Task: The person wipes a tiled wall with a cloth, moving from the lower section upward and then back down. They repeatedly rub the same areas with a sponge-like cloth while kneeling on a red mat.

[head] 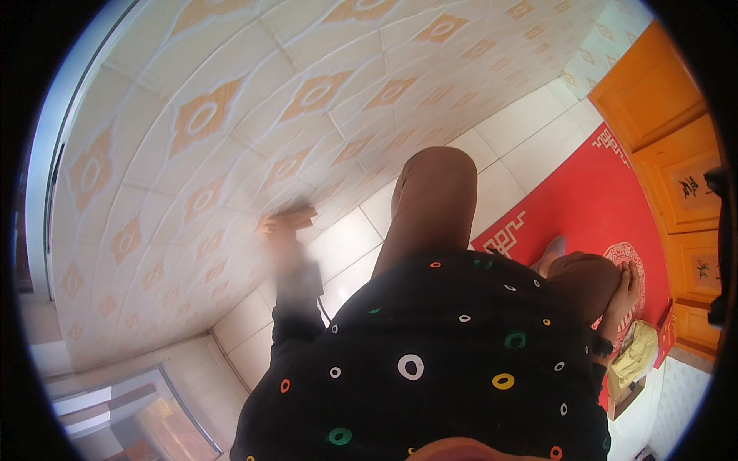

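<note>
Blurred by motion, my left hand (288, 230) is raised beside the patterned tiled wall (213, 155); its fingers point to the right and look close to the wall, though contact cannot be told. A small brownish shape at its fingers may be the fingers themselves or something held. My right hand (622, 294) rests on my bent knee (582, 282), fingers extended, with a dark band on the wrist. I wear a black top (461, 346) with coloured rings and brown trousers (435, 201).
A red mat (634, 201) with pale patterns lies on white floor tiles (519, 144). Orange wooden cabinets (651, 92) stand at the right. Below them sits a cardboard box (625, 400) with yellow cloth (634, 354). A glass-fronted panel (144, 420) is at the lower left.
</note>
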Motion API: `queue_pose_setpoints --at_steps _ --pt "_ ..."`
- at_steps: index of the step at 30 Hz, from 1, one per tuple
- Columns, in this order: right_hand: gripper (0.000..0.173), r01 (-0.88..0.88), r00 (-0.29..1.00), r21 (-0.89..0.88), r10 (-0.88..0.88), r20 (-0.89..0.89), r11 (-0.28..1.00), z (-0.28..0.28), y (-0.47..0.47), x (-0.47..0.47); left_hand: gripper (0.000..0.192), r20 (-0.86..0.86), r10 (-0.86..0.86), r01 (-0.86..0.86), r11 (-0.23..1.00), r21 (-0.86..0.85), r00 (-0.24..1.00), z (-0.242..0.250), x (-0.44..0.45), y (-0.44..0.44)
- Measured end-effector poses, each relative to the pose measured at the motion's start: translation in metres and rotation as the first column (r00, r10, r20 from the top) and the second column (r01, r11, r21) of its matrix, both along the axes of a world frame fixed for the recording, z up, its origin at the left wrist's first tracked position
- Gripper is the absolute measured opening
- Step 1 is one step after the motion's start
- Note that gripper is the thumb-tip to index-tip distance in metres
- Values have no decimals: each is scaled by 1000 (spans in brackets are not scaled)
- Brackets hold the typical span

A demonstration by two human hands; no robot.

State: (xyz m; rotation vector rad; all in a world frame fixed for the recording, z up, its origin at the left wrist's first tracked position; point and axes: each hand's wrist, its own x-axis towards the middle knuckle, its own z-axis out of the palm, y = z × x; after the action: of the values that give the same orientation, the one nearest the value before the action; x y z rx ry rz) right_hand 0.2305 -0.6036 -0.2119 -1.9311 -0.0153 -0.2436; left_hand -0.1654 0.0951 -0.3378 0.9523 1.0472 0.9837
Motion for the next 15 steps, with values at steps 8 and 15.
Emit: queue_pose_setpoints --at_steps 8,15 --pt "35 34 997 -43 -37 -71 998 2 -9 -4 39 -188 -827 824 554 -116 529 -118 60 39" --pt "34 79 989 -20 -81 -123 997 2 -7 -2 62 37 -925 870 342 -356 379 -181 155 32"
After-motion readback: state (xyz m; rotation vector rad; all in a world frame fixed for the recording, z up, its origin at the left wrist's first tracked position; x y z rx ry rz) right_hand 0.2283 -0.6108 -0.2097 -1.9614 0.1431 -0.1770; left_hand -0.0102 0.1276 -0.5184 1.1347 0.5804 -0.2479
